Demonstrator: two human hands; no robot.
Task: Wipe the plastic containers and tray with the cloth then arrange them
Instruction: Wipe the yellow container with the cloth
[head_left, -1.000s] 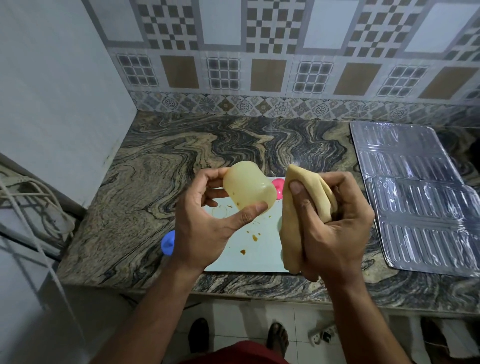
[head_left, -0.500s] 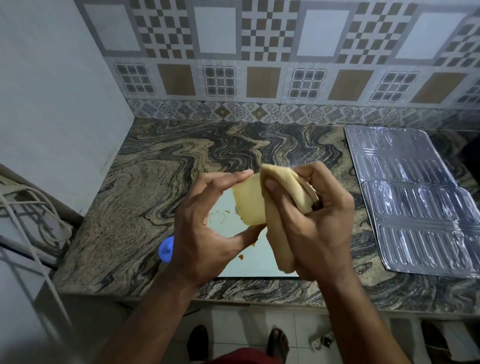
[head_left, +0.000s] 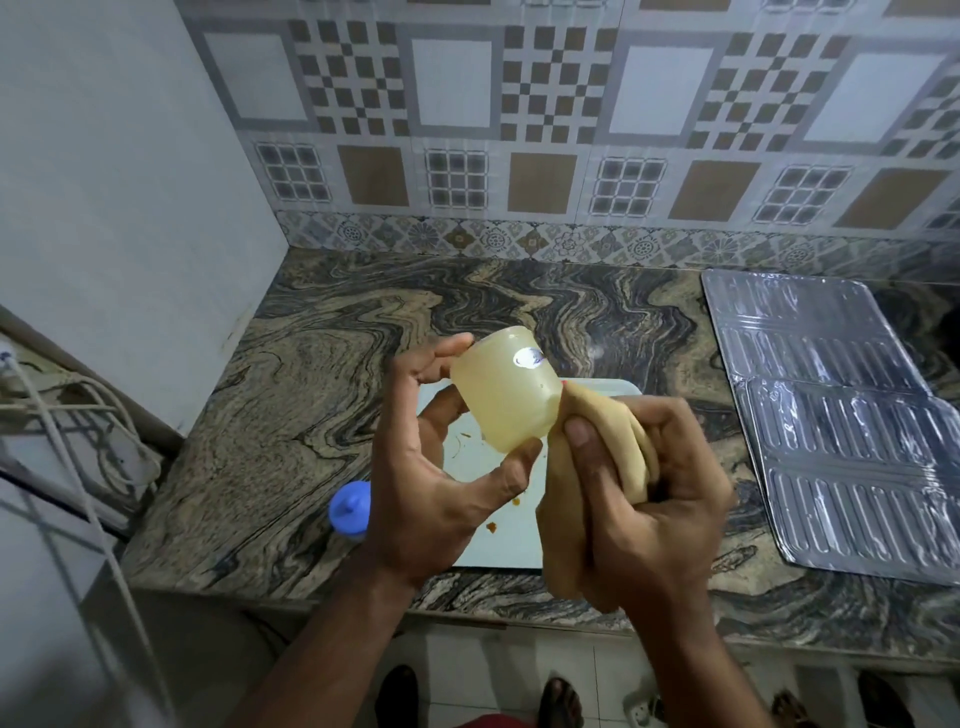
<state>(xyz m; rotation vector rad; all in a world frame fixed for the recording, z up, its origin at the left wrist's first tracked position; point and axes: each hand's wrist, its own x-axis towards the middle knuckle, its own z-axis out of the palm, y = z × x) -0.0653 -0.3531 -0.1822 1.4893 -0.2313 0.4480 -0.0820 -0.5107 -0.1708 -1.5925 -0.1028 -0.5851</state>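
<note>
My left hand (head_left: 436, 488) grips a pale yellow translucent plastic container (head_left: 506, 392) between thumb and fingers, held above the counter with its base turned up and a small sticker showing. My right hand (head_left: 644, 499) clutches a folded tan cloth (head_left: 618, 441) whose tip presses against the container's right side. Below both hands lies a white tray (head_left: 498, 535) with orange food smears on it. A blue-lidded container (head_left: 350, 512) stands at the tray's left edge, partly hidden by my left wrist.
The marbled stone counter (head_left: 311, 415) meets a tiled wall behind and a white wall on the left. Two ribbed foil sheets (head_left: 841, 436) cover the counter's right side. White cables (head_left: 78, 415) hang at the far left. My feet show on the floor below the counter edge.
The cloth covered the container's front half a second ago; it has now slid off to the container's right side. The container has turned so its base and sticker show.
</note>
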